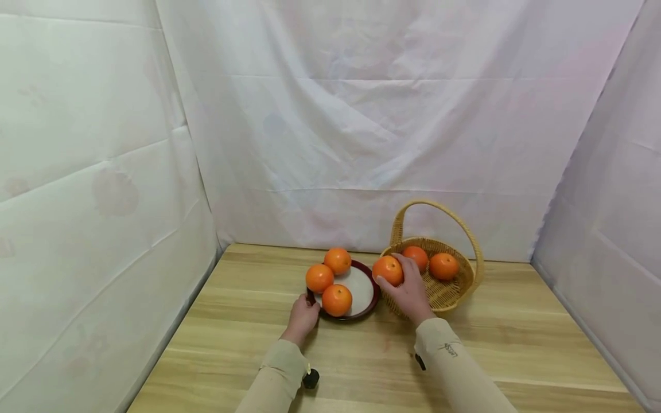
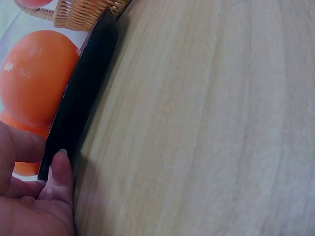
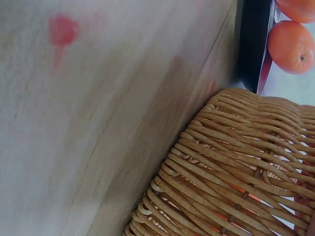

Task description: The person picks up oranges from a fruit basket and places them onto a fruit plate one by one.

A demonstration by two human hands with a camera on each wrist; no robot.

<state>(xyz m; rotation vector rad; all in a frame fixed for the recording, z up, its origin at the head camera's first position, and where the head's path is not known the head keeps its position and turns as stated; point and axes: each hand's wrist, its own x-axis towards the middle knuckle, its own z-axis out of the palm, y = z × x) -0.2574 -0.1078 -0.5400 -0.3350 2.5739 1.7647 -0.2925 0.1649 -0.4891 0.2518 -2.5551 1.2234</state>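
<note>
A round plate with a dark red rim holds three oranges, the nearest one at its front. My left hand pinches the plate's left front edge; in the left wrist view the thumb and fingers of that hand grip the dark rim. Held in my right hand is another orange, above the left edge of the wicker basket. Inside the basket lie two more oranges. The basket's woven side hides most of my right hand in the right wrist view.
The basket's tall handle arches over it, and its left side stands close to the plate. A wooden table lies beneath everything. White cloth hangs behind and at both sides. A black object sits at my left sleeve.
</note>
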